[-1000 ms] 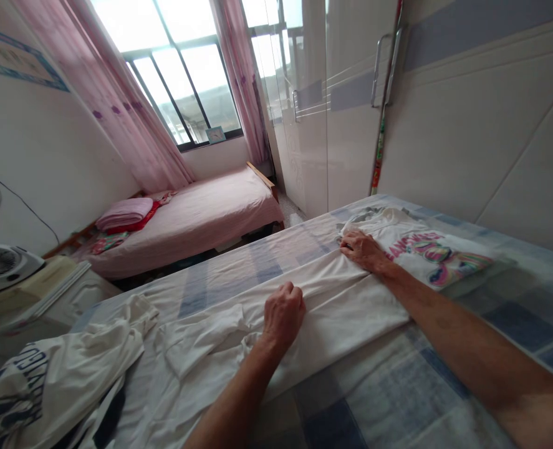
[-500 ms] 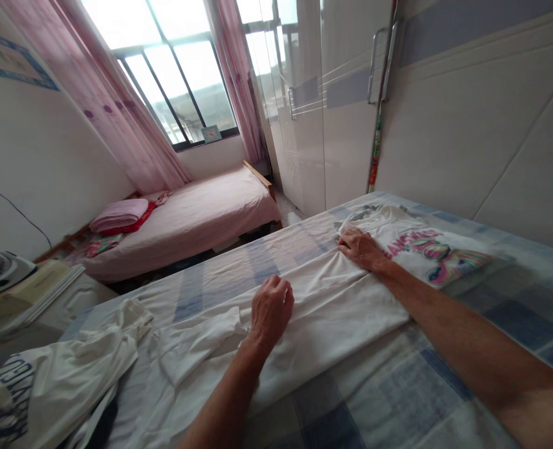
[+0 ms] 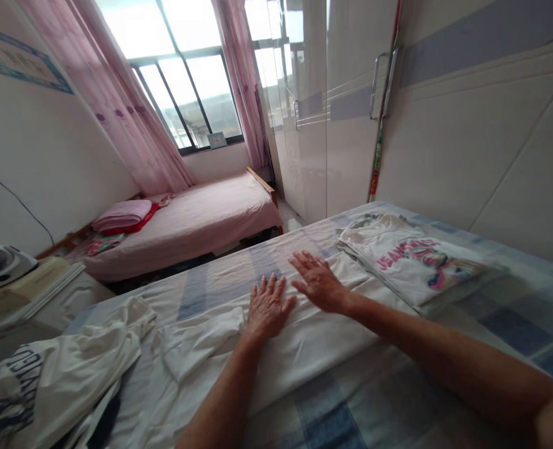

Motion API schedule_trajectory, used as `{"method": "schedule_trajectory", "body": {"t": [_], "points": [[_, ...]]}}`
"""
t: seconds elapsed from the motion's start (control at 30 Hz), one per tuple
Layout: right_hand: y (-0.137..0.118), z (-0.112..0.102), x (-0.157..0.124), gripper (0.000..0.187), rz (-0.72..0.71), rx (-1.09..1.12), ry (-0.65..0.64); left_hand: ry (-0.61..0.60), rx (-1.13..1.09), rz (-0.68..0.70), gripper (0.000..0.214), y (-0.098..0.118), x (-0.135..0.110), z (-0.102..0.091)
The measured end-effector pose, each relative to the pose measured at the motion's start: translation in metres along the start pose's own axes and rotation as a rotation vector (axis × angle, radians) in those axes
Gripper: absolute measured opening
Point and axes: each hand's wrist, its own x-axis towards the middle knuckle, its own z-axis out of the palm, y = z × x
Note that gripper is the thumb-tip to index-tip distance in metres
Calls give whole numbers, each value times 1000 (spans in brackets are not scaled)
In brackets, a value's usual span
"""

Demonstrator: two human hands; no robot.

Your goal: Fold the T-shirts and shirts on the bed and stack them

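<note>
A plain white garment (image 3: 304,355), partly folded into a long strip, lies across the checked bedsheet; its exact kind I cannot tell. My left hand (image 3: 270,304) rests on its middle, palm down with the fingers spread. Just to the right, my right hand (image 3: 320,282) is laid over the same cloth, fingers stretched out and apart. Neither hand grips anything. Beyond the garment's right end sits a folded white T-shirt (image 3: 398,243) with pink lettering and a colourful print, on top of other folded clothes.
A crumpled white shirt (image 3: 80,374) with dark lettering lies at the bed's left. The blue and white checked bedsheet (image 3: 332,418) covers the near bed. Behind stand a pink-covered bed (image 3: 211,212) and a tall wardrobe (image 3: 351,149). A fan (image 3: 0,265) is at far left.
My right hand has moved left from beside the printed T-shirt to near my left hand. Both hands have gone from curled fingers to spread, flat ones. The view has shifted slightly.
</note>
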Motion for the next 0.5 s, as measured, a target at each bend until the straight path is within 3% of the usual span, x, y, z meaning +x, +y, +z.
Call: {"method": "schedule_trajectory", "body": {"t": [0.1,0.23,0.37,0.5], "points": [[-2,16,-11,68,93,-45,-194,-7,4,0,66,-1,0,0],[51,6,-25,77,444,-235,-242,-25,-16,7,68,-5,2,2],[86,-5,-35,73,406,-312,-227,-38,-64,-19,68,0,0,1],[90,-1,-33,73,399,-372,-220,-113,-134,-11,71,2,-4,-19]]}}
